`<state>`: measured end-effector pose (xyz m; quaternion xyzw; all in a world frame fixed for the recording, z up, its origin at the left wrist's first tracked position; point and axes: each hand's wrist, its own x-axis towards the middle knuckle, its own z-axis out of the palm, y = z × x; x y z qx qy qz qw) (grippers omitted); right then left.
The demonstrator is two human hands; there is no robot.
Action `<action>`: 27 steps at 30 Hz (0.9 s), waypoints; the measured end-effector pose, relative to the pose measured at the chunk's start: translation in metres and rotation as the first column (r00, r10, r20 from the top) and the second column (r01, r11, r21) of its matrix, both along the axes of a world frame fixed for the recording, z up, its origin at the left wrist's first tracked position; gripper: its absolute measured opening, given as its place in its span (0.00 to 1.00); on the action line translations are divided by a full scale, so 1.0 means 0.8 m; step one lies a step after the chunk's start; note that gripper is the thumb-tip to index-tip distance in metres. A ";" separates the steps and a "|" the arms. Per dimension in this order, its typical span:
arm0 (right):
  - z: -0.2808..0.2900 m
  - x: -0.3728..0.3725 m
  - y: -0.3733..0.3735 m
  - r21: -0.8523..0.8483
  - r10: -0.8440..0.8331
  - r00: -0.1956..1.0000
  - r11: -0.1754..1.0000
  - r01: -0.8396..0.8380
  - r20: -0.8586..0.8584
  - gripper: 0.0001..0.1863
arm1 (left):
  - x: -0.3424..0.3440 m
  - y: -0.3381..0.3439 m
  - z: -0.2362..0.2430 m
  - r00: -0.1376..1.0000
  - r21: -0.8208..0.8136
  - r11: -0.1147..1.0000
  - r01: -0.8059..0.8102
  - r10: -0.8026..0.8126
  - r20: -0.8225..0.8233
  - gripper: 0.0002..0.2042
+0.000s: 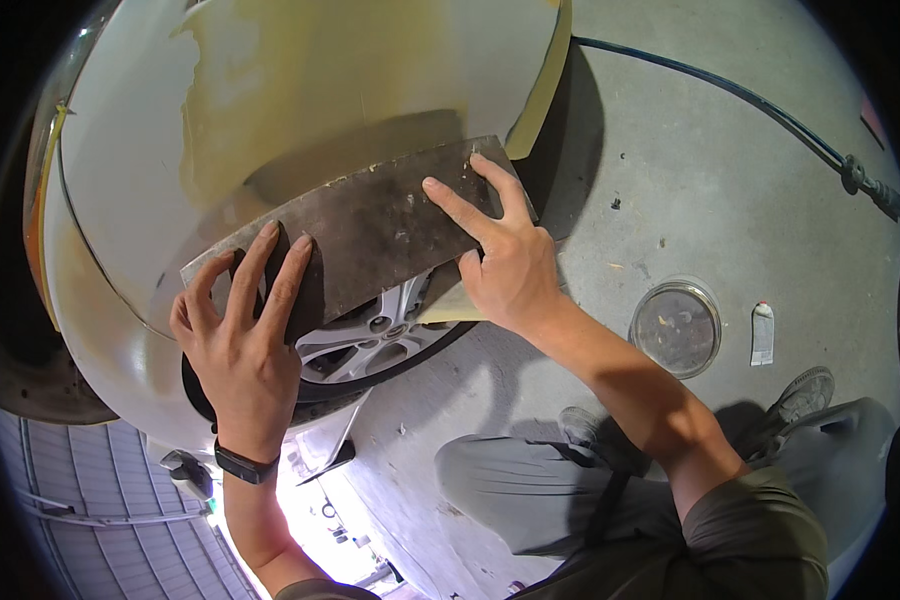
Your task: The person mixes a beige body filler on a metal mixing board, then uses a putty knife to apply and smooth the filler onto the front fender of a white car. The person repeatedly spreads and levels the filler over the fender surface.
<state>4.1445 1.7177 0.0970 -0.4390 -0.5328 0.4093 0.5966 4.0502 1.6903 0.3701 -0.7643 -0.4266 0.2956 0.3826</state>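
A wide, dark, flat filler spreader [370, 225] lies against the white car body panel [125, 150], its far edge curved along the surface. My left hand [240, 350] grips the left part, fingers bent on its upper face; the thumb is hidden. Towards the other end, my right hand [515, 265] holds it with two fingers stretched over the face and the thumb near the lower edge. Smooth yellowish filler [300, 70] covers much of the panel just beyond the spreader. Below the blade shows part of a silver-spoked wheel [395, 330].
On the concrete floor to the right stand a round, shallow tin [675, 328] and a white tube [762, 335]. A dark hose [710, 75] crosses the floor at the upper right. My bent leg [530, 490] is close below. A car side mirror [187, 473] shows at lower left.
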 end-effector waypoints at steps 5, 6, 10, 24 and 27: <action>-0.007 -0.016 -0.034 -0.126 0.225 0.973 0.968 -0.217 0.049 0.45 | -0.014 -0.025 -0.017 0.995 -0.047 0.998 -0.045 0.041 -0.093 0.30; -0.009 -0.012 -0.041 -0.082 0.236 0.968 0.970 -0.229 0.088 0.43 | -0.011 -0.036 -0.021 0.994 -0.080 0.993 -0.088 0.083 -0.068 0.28; -0.007 0.019 -0.051 0.104 0.030 0.998 0.994 -0.036 0.056 0.42 | 0.013 -0.065 -0.028 0.998 -0.037 0.998 -0.054 0.053 -0.032 0.26; 0.066 0.135 0.159 0.264 -0.321 0.938 0.923 0.278 0.133 0.27 | 0.114 0.142 0.053 0.963 0.026 0.968 0.251 -0.253 0.096 0.27; 0.070 0.144 0.188 0.245 -0.248 0.961 0.946 0.212 0.125 0.26 | 0.122 0.164 0.060 0.972 0.006 0.982 0.190 -0.189 0.137 0.27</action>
